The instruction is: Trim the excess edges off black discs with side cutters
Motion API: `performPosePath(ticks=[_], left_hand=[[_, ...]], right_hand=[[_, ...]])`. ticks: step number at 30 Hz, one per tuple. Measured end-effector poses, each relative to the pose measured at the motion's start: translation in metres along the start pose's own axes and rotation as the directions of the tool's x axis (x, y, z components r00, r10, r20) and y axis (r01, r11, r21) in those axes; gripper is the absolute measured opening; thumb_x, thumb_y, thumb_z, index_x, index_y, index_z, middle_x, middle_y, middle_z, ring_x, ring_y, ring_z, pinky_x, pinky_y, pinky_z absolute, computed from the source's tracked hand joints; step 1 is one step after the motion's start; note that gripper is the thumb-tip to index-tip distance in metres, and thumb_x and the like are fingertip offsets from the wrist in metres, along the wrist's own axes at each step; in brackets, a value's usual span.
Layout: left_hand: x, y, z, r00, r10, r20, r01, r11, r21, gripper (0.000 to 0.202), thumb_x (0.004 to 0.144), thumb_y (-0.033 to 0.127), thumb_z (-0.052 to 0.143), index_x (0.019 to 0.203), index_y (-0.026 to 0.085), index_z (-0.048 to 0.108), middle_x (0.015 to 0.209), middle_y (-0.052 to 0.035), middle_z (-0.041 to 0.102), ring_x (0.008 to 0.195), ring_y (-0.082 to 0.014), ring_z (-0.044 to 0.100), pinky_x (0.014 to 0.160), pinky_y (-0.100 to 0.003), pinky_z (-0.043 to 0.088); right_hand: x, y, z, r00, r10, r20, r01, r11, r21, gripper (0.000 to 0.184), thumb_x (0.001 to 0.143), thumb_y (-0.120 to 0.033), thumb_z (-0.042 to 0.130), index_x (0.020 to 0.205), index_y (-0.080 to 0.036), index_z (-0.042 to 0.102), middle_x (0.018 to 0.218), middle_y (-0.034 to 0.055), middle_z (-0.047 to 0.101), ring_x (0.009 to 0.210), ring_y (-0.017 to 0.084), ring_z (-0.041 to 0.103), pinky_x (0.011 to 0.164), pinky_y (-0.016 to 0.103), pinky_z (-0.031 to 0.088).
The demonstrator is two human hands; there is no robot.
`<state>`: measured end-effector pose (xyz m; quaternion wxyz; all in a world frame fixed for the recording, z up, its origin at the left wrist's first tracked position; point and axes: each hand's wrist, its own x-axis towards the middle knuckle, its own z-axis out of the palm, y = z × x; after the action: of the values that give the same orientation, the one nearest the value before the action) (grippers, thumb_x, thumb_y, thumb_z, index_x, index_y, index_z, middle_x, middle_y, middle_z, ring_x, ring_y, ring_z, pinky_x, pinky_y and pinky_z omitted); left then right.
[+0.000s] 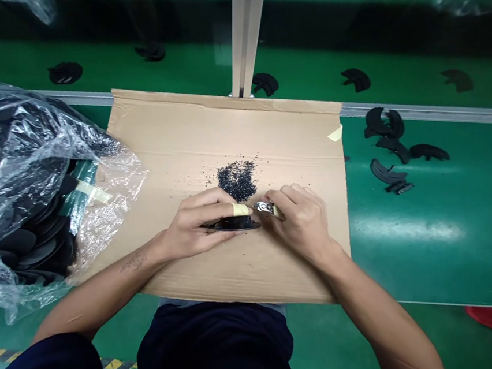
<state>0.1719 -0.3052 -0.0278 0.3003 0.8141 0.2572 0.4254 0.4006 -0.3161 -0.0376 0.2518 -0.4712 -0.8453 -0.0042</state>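
Observation:
My left hand (206,220) is closed round a thin black plastic part (232,224), held edge-on above the cardboard sheet (171,131). Yellow tape wraps a fingertip of that hand. In my right hand (299,214) is a pair of small metal nippers (265,207), their jaws close to the right end of the black part. Whether the jaws touch it I cannot tell. Just beyond both hands lies a pile of small black scraps (237,180), scattered loosely on the cardboard.
A clear plastic bag (27,130) full of black parts overlaps the cardboard's left side. Several black curved pieces (393,150) lie on the green table (444,258) at the right. A metal post (249,33) rises at the cardboard's back edge.

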Motion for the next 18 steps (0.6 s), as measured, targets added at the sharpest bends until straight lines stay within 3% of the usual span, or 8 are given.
performPosePath(ticks=[4, 7, 14, 18], left_hand=[[0.0001, -0.0029, 0.0026, 0.993, 0.082, 0.088, -0.1, 0.969, 0.225, 0.015, 0.093, 0.014, 0.066, 0.107, 0.017, 0.069, 0.088, -0.0049, 0.069, 0.078, -0.0136, 0.063, 0.067, -0.026, 0.051], [-0.0008, -0.007, 0.0026, 0.992, 0.086, 0.087, -0.113, 0.918, 0.379, 0.012, 0.093, 0.014, 0.064, 0.104, 0.017, 0.068, 0.087, -0.0044, 0.068, 0.077, -0.0146, 0.062, 0.068, -0.027, 0.05], [-0.002, -0.0091, 0.0034, 0.993, 0.092, 0.076, -0.114, 0.917, 0.383, 0.014, 0.095, 0.013, 0.061, 0.105, 0.021, 0.068, 0.091, -0.0039, 0.072, 0.078, -0.0144, 0.063, 0.069, -0.027, 0.05], [0.0, -0.0089, 0.0004, 0.998, 0.026, -0.06, -0.007, 0.958, 0.288, 0.01, 0.094, 0.019, 0.067, 0.104, 0.018, 0.07, 0.092, -0.0057, 0.073, 0.081, -0.014, 0.065, 0.069, -0.026, 0.053]], right_hand=[[0.0014, -0.0046, 0.0, 0.998, -0.031, 0.052, 0.035, 0.997, -0.073, 0.015, 0.093, -0.011, 0.054, 0.094, -0.019, 0.067, 0.074, 0.0039, 0.06, 0.074, 0.019, 0.044, 0.066, 0.034, 0.028], [0.002, -0.0052, 0.0004, 0.997, -0.006, 0.071, 0.014, 0.995, -0.1, 0.014, 0.093, -0.011, 0.055, 0.093, -0.019, 0.066, 0.075, 0.0045, 0.059, 0.075, 0.02, 0.042, 0.066, 0.035, 0.025], [0.002, -0.0038, 0.0022, 0.997, 0.031, 0.067, -0.026, 0.997, -0.071, 0.009, 0.093, -0.013, 0.057, 0.095, -0.021, 0.062, 0.08, 0.0057, 0.059, 0.077, 0.022, 0.043, 0.067, 0.036, 0.025], [0.0038, -0.0036, -0.0001, 0.986, 0.125, 0.112, -0.139, 0.982, 0.129, 0.008, 0.095, -0.026, 0.06, 0.1, -0.021, 0.061, 0.088, 0.0061, 0.063, 0.082, 0.023, 0.05, 0.07, 0.035, 0.033]])
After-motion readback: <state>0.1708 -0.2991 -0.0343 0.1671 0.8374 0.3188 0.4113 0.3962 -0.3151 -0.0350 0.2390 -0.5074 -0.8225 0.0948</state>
